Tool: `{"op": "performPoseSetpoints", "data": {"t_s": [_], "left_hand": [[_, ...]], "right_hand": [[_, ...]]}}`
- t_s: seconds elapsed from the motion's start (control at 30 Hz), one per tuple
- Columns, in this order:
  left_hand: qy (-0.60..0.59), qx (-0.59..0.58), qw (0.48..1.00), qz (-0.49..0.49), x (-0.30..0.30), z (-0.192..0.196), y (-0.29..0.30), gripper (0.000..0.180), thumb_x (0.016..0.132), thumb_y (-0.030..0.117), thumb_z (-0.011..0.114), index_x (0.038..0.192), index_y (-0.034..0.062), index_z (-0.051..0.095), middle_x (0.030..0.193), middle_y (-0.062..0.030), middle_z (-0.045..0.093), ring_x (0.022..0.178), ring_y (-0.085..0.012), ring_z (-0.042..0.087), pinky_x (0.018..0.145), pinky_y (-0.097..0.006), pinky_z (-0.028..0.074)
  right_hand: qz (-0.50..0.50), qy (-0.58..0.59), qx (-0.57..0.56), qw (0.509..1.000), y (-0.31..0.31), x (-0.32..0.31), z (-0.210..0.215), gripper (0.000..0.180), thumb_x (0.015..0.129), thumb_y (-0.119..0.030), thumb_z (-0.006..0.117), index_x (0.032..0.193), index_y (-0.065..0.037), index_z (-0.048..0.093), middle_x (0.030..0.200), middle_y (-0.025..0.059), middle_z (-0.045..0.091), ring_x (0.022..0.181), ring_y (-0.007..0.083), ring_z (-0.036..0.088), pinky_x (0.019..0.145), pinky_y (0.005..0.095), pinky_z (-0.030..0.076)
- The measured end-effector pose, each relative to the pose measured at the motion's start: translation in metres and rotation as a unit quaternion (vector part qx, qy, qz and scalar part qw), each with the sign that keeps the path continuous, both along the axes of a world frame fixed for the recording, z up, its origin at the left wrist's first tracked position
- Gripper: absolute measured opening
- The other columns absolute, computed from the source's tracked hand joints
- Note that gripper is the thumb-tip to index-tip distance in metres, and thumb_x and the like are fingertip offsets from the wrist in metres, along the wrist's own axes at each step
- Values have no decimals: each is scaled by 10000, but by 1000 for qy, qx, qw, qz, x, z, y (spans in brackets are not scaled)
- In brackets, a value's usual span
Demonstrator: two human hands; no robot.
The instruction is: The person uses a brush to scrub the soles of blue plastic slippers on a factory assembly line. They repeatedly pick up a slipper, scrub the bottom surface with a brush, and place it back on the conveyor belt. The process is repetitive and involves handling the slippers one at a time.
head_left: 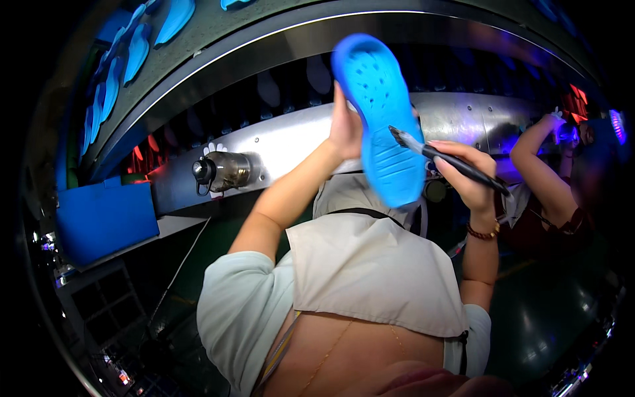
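A bright blue shoe sole [382, 99], pitted at its far end and ridged toward the near end, is held up in front of me. My left hand [345, 127] grips it by its left edge, with part of the fingers hidden behind it. A black-handled brush [456, 163] is in my right hand [471, 178], its fingers closed round the handle. The brush's dark bristles lie over the sole's middle, and whether they touch it I cannot tell. A beaded bracelet circles my right wrist.
Beyond the sole runs a metal bench [284, 139] bearing a dark, lidded bottle [223, 171] at left. Blue soles [137, 53] lie on an upper belt [218, 30] at far left. A blue box [106, 221] stands at left. A co-worker's arm [539, 159] reaches in at right.
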State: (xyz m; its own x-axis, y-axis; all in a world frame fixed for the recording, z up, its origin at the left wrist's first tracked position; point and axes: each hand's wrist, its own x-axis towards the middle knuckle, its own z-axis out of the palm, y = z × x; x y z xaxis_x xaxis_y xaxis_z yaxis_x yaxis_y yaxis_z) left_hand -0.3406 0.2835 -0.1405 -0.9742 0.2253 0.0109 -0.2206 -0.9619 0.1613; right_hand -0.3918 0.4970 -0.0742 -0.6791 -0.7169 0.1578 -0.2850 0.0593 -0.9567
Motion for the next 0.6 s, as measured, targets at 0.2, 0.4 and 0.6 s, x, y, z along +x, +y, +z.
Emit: {"op": "performPoseSetpoints", "data": {"t_s": [0.2,0.4,0.6], "left_hand": [[-112,-160,979,53,-11,-12,22,929,692,774,154,1194,36,412,1082,-200,513,983,-325,516,870,-453,406],[-103,-166,974,113,-5,-5,-2,947,692,775,108,1186,28,416,1077,-206,511,983,-326,512,859,-463,414],[-19,-150,980,132,-22,15,22,924,695,773,114,1215,55,372,1080,-216,497,995,-357,497,870,-501,391]], "right_hand": [[-6,261,-36,965,-23,14,-27,154,634,9,630,784,16,595,803,135,618,720,242,614,663,308,489],[157,146,-16,977,-2,22,-3,162,621,-21,637,781,-12,611,758,116,623,709,240,620,673,308,489],[46,200,-76,976,-22,12,-2,173,651,9,624,822,1,601,797,128,620,714,238,615,654,295,481]]}}
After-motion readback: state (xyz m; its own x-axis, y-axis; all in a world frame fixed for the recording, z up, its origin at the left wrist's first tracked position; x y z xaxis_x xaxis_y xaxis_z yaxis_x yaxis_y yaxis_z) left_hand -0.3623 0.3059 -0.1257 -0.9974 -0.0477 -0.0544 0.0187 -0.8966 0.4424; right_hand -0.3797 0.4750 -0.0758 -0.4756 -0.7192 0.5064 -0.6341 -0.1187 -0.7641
